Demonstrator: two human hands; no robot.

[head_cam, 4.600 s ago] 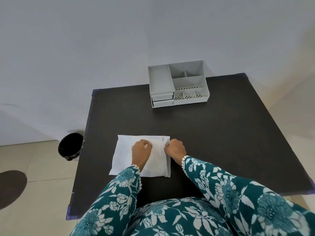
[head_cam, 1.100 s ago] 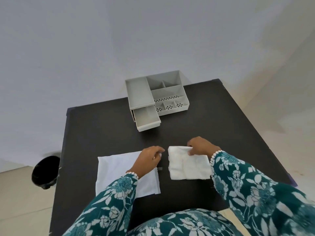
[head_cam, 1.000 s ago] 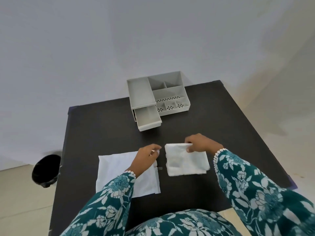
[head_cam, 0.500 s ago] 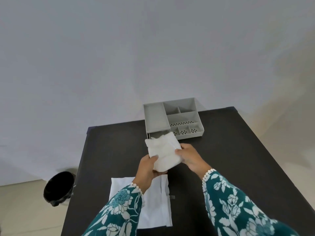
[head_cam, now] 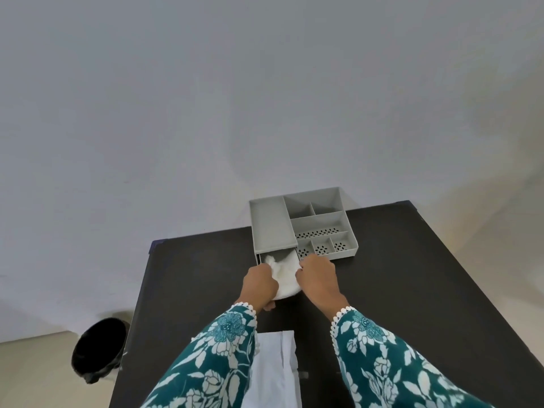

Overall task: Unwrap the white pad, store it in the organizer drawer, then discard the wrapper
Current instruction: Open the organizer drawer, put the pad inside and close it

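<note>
I've got the white pad (head_cam: 285, 275) bunched up and sitting partly inside the open drawer (head_cam: 275, 256) at the front left of the grey organizer (head_cam: 303, 225), with its near end still spilling out over the drawer's front edge. My left hand (head_cam: 260, 287) is on the pad's left side, fingers curled in and pressed against the fabric. My right hand (head_cam: 318, 282) is on its right side, fingers bent down onto the pad's edge. Both hands are touching it; how far the fingertips dig in, I can't tell, since the knuckles cover them.

The hands also hide the drawer's front panel, so I can't see how far out it is pulled. Above the drawer is the organizer's long flat tray, and to the right are its open compartments, some with perforated floors.

Nearer to me, the wrapper (head_cam: 275, 369) lies flat on the black table (head_cam: 397, 275), between my two floral sleeves (head_cam: 379, 357), well apart from the organizer. The left sleeve overlaps its left edge.

Off the table's left side, down on the pale floor, stands a black bin (head_cam: 98, 348).
</note>
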